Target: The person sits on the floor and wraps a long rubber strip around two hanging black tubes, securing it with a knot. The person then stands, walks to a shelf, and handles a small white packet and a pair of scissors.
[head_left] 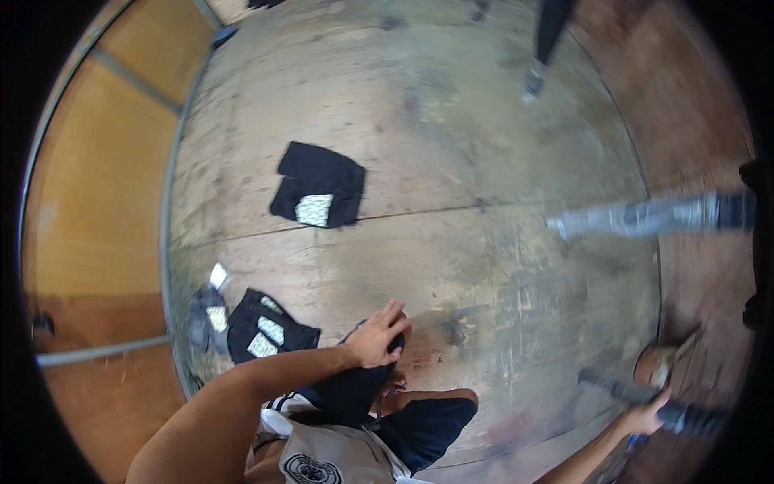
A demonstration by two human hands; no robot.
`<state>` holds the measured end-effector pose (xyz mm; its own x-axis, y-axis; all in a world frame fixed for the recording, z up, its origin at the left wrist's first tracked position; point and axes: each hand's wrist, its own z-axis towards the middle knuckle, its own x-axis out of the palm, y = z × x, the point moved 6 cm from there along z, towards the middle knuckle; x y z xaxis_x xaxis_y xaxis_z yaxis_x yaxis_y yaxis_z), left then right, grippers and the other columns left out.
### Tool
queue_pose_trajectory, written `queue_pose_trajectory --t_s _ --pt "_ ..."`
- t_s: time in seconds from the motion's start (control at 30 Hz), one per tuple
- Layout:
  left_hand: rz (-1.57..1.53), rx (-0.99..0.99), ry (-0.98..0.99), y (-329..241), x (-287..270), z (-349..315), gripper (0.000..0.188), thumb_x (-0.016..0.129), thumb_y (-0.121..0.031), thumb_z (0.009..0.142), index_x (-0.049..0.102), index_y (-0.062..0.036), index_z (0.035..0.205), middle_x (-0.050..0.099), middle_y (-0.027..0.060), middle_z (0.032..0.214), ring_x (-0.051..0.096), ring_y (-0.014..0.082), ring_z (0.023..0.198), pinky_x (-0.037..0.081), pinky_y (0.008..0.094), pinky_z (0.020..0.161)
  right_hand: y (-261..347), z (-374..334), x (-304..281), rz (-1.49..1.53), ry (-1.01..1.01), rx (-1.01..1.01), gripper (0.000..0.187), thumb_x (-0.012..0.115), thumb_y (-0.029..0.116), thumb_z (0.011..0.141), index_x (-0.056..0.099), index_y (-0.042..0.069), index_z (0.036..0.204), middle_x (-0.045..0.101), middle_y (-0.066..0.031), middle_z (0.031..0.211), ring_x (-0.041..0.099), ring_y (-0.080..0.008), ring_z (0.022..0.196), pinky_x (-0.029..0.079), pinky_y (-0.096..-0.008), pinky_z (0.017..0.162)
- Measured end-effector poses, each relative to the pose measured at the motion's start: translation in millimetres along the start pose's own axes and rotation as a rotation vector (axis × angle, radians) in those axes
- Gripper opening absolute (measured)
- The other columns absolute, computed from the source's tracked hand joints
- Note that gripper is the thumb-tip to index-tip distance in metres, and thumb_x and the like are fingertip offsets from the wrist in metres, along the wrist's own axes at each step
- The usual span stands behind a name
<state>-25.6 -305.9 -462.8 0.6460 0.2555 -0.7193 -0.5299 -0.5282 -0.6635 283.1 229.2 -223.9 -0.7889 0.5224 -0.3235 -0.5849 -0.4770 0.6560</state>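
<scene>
My left hand lies on my bent knee at the lower middle, its fingers stretched out and nothing held. Far to the lower right, my right hand is closed on a dark grey cloth, partly blurred, whose exact kind I cannot make out. On the floor beyond my left hand lies a folded black garment with a pale patch on it. Left of my left forearm, a second black garment with several pale patches lies beside a dark grey folded cloth bearing one pale patch.
A worn board floor spreads ahead, edged at left by an orange-brown panel in a metal frame. A person's pale jeans leg comes in at right; another person's dark leg stands at the top. A round tan object sits near my right hand.
</scene>
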Motion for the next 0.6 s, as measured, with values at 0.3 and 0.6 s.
queue_pose_trajectory --t_s 0.3,0.6 --pt "0.021 -0.482 0.149 -56.2 -26.1 -181.9 0.068 0.068 -0.038 0.085 0.051 -0.0100 0.145 0.030 0.0278 0.159 0.023 0.0492 0.149 0.021 0.0573 0.121 10.9 -47.9 -99.0 -0.401 0.626 -0.280 0.042 0.072 0.031 0.095 0.067 -0.006 0.114 0.074 -0.0177 0.100 0.069 -0.0284 0.081 0.056 -0.0424 0.075" --pt "-0.302 -0.943 0.517 -222.2 -68.8 -357.6 0.078 0.071 -0.051 0.085 0.050 -0.0106 0.148 0.038 0.0263 0.155 0.034 0.0483 0.144 0.026 0.0759 0.110 60.2 -170.1 -160.4 -0.699 1.831 0.561 0.040 0.066 0.031 0.099 0.063 -0.002 0.122 0.072 -0.0153 0.098 0.068 -0.0262 0.079 0.057 -0.0415 0.071"
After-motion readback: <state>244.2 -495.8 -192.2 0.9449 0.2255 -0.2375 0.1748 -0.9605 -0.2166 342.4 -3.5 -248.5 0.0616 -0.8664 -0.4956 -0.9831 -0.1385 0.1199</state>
